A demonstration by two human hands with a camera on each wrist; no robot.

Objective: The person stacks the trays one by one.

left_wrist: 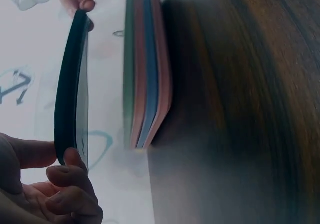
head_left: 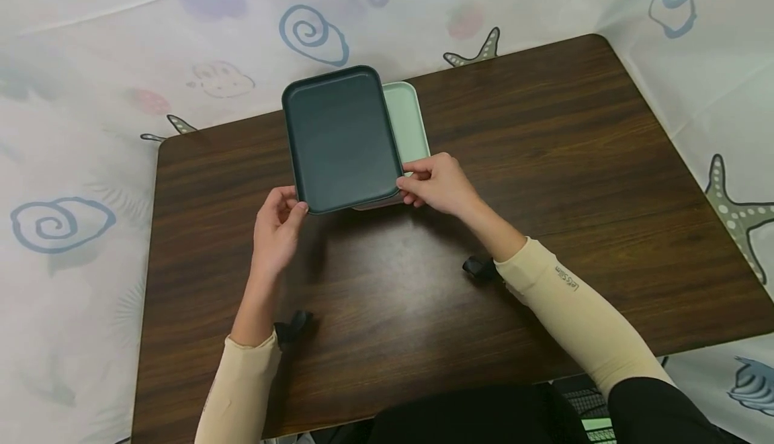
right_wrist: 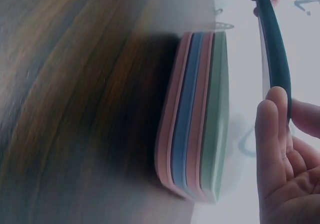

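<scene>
A dark green rectangular tray (head_left: 345, 138) is held up in both hands, clear of the pile beneath it. My left hand (head_left: 277, 232) pinches its near left corner, thumb on the rim and fingers underneath. At the near right corner my right hand (head_left: 440, 183) pinches the edge the same way. Under it, on the table, lies a stack of trays: a light green tray (right_wrist: 216, 114) on top, then a pink tray (right_wrist: 198, 109), a blue tray (right_wrist: 185, 114) and another pink tray (right_wrist: 171, 114). From the head view the dark tray covers most of this stack.
The brown wooden table (head_left: 574, 182) carries the stack near its back edge. A white printed curtain (head_left: 242, 27) stands right behind and along both sides. Dark straps (head_left: 478, 268) hang from both wrists near the sleeve cuffs.
</scene>
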